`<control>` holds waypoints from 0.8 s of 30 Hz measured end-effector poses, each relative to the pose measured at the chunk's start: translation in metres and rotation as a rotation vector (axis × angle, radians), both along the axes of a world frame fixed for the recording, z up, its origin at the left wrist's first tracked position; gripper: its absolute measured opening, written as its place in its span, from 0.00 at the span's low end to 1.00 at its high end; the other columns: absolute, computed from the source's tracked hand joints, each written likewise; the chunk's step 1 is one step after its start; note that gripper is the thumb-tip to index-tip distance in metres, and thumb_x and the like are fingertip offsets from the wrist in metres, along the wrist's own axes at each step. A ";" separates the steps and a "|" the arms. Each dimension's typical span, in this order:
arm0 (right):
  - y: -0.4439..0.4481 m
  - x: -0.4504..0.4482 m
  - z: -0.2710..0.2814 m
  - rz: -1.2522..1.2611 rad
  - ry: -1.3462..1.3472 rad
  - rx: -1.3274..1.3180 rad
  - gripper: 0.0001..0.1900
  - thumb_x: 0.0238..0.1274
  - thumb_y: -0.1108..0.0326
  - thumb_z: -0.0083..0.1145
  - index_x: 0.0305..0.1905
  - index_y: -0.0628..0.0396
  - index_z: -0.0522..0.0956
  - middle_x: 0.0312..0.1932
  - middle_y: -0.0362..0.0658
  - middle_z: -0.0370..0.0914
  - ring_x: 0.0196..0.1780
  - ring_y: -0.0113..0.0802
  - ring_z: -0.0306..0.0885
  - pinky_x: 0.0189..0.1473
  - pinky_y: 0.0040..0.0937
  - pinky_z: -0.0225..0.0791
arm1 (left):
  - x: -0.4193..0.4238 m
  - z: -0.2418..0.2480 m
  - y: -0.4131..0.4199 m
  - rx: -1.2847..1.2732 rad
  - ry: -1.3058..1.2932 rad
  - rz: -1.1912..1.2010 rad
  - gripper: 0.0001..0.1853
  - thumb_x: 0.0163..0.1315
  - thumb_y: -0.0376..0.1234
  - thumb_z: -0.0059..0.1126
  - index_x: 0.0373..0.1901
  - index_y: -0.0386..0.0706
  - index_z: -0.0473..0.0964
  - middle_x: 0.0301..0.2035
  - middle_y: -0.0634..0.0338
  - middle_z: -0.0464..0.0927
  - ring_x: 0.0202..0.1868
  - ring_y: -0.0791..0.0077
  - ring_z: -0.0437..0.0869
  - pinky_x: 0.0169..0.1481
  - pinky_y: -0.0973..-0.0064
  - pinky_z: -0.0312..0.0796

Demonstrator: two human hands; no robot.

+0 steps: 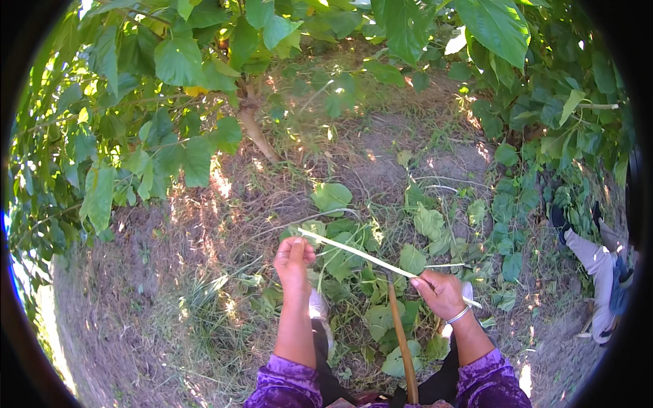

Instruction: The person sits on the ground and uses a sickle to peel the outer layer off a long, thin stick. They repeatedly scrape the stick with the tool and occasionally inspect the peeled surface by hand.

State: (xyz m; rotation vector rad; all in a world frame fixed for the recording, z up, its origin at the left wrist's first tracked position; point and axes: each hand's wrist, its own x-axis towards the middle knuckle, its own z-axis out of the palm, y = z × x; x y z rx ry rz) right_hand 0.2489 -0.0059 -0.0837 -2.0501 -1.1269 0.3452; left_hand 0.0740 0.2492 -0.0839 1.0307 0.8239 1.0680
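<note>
My right hand [442,295] grips a pale, peeled stick [357,253], which slants up to the left. A short end of it shows past the hand, near the wrist with a metal bangle [458,314]. My left hand [295,259] is closed, thumb against the curled fingers, just below the stick's far tip. Nothing is plainly visible in it; a thin strip there cannot be ruled out. Between my legs stands a wooden tool handle [401,341], its dark head partly hidden among leaves below the stick. Cut green leaves [342,260] lie on the ground before me.
Leafy branches [178,61] hang at the upper left and upper right [490,30]. A slim trunk [257,132] rises beyond my hands. Grass tufts [204,301] and dry litter cover the soil. At the right edge are another person's legs in light trousers [594,260].
</note>
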 end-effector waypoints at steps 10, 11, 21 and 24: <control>-0.002 0.001 0.001 -0.002 -0.119 0.043 0.19 0.63 0.53 0.59 0.25 0.55 0.72 0.17 0.49 0.69 0.21 0.51 0.70 0.24 0.44 0.62 | -0.008 0.007 0.002 -0.244 -0.206 -0.187 0.04 0.65 0.28 0.50 0.31 0.42 0.74 0.23 0.62 0.76 0.24 0.78 0.74 0.32 0.78 0.70; -0.001 0.000 0.002 -0.018 -0.119 0.041 0.19 0.63 0.53 0.59 0.25 0.56 0.72 0.17 0.50 0.69 0.21 0.51 0.70 0.24 0.44 0.62 | -0.008 0.007 0.001 -0.185 -0.171 -0.164 0.04 0.65 0.28 0.50 0.31 0.42 0.73 0.23 0.62 0.75 0.24 0.78 0.74 0.33 0.77 0.69; 0.005 0.008 -0.017 -0.096 0.171 0.107 0.19 0.66 0.56 0.58 0.25 0.58 0.70 0.16 0.48 0.64 0.19 0.40 0.59 0.24 0.37 0.59 | 0.011 0.010 -0.039 0.173 0.012 -0.202 0.05 0.64 0.27 0.51 0.29 0.40 0.74 0.27 0.61 0.75 0.28 0.79 0.72 0.37 0.79 0.66; 0.003 0.010 -0.021 -0.020 0.251 0.059 0.20 0.66 0.56 0.57 0.25 0.59 0.70 0.16 0.46 0.61 0.20 0.32 0.57 0.25 0.34 0.58 | 0.008 -0.002 -0.019 0.274 0.013 -0.065 0.03 0.63 0.25 0.53 0.35 0.40 0.76 0.39 0.62 0.78 0.35 0.80 0.75 0.39 0.80 0.67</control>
